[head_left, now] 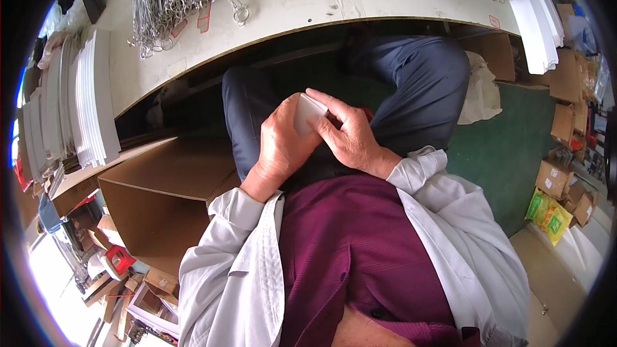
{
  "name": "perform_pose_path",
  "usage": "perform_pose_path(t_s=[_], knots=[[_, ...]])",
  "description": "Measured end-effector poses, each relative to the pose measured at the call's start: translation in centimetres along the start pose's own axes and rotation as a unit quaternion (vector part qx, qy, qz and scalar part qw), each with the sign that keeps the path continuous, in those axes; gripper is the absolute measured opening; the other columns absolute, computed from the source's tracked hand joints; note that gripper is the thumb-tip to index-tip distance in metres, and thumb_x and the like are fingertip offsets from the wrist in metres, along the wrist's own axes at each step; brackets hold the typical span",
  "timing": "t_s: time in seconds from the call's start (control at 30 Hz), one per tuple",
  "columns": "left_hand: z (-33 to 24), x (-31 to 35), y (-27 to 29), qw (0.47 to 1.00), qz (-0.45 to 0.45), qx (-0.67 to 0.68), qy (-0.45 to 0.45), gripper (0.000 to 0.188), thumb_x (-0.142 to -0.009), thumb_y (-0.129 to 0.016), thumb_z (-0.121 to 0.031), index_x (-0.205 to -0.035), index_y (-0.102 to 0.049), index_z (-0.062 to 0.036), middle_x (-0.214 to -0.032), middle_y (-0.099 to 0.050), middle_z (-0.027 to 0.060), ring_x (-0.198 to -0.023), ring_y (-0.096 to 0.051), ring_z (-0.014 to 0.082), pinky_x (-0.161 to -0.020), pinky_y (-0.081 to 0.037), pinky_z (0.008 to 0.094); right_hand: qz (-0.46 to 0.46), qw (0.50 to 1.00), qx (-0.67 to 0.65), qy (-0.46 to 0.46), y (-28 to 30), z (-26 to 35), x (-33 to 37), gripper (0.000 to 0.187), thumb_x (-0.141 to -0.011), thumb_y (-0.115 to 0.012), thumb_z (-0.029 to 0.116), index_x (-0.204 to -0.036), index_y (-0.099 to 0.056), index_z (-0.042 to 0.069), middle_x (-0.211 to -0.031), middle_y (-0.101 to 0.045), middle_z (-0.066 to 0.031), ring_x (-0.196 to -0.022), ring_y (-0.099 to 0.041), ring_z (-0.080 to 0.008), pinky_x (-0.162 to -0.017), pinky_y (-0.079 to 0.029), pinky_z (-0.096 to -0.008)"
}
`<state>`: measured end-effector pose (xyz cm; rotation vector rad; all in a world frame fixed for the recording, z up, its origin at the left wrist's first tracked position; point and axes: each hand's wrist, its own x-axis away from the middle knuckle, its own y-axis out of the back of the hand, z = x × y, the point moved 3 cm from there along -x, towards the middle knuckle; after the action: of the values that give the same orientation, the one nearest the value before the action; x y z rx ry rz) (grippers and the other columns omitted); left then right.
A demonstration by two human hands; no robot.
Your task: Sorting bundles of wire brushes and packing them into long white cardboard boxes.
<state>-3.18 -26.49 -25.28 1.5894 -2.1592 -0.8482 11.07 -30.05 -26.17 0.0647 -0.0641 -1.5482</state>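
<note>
A small white block with straight edges (309, 113), perhaps a stack of cards or a little box, is held above my lap. My left hand (281, 136) is closed around its left side. From the right, my right hand (353, 135) grips it too, thumb on the near face and fingers at the top edge. Both hands partly cover the block, so I cannot make out its exact kind. Something small and red shows behind the right hand.
Across the far side runs a pale worktable (289, 9) with bundles of looped metal wires (183, 0). White strips (93, 96) stand at its left end, more white strips (538, 19) at its right. An open cardboard box (160, 193) sits left of my legs.
</note>
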Motion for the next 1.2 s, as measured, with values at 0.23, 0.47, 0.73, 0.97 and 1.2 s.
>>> perform_pose_path(t_s=[0.23,0.47,0.73,0.97,1.2], knots=[[-0.2,-0.2,-0.1,1.0,-0.005,0.01,0.011,0.051,-0.074,-0.083,-0.016,-0.117,-0.063,0.0039,-0.098,-0.071,0.0239,-0.088,-0.073,0.0402,-0.074,-0.061,0.0432,-0.011,0.997,0.02,-0.072,0.2,0.9,0.2,0.047,-0.1,-0.066,0.021,-0.139,-0.055,-0.004,-0.098,-0.073,-0.025,-0.083,-0.075,-0.027,-0.071,-0.057,-0.0345],[0.1,0.1,0.1,1.0,-0.012,0.01,0.017,0.051,-0.074,-0.083,-0.015,-0.117,-0.063,0.0045,-0.099,-0.071,0.024,-0.089,-0.073,0.0397,-0.074,-0.061,0.0433,-0.011,0.999,0.038,-0.01,-0.4,0.3,0.2,0.045,-0.101,-0.067,0.018,-0.141,-0.056,0.0,-0.085,-0.069,-0.0075,-0.074,-0.06,-0.0062,-0.067,-0.051,-0.0247],[-0.8,-0.5,0.2,1.0,-0.006,0.025,0.015,0.05,-0.074,-0.083,-0.016,-0.116,-0.064,0.0038,-0.096,-0.071,0.0227,-0.087,-0.073,0.0387,-0.073,-0.06,0.042,-0.046,0.998,0.041,0.0,0.3,0.9,0.3,0.037,-0.1,-0.065,0.015,-0.132,-0.061,-0.003,-0.099,-0.074,-0.023,-0.087,-0.076,-0.0267,-0.075,-0.058,-0.0332],[-0.5,-0.1,0.2,0.999,0.003,0.028,0.027,0.046,-0.075,-0.084,-0.018,-0.111,-0.064,0.0026,-0.093,-0.071,0.0213,-0.083,-0.073,0.0378,-0.07,-0.06,0.0412,-0.052,0.996,0.061,0.038,0.4,0.9,0.5,0.031,-0.1,-0.064,0.013,-0.125,-0.065,-0.005,-0.098,-0.074,-0.0241,-0.09,-0.076,-0.0307,-0.075,-0.058,-0.0337],[-0.3,0.2,0.0,0.999,-0.018,0.031,0.029,0.046,-0.075,-0.084,-0.018,-0.111,-0.064,0.001,-0.093,-0.071,0.0206,-0.083,-0.073,0.0373,-0.07,-0.06,0.0413,-0.054,0.996,0.054,0.041,0.1,0.0,0.7,0.031,-0.102,-0.064,0.014,-0.128,-0.066,-0.003,-0.09,-0.076,-0.0162,-0.082,-0.071,-0.0127,-0.071,-0.055,-0.0281]])
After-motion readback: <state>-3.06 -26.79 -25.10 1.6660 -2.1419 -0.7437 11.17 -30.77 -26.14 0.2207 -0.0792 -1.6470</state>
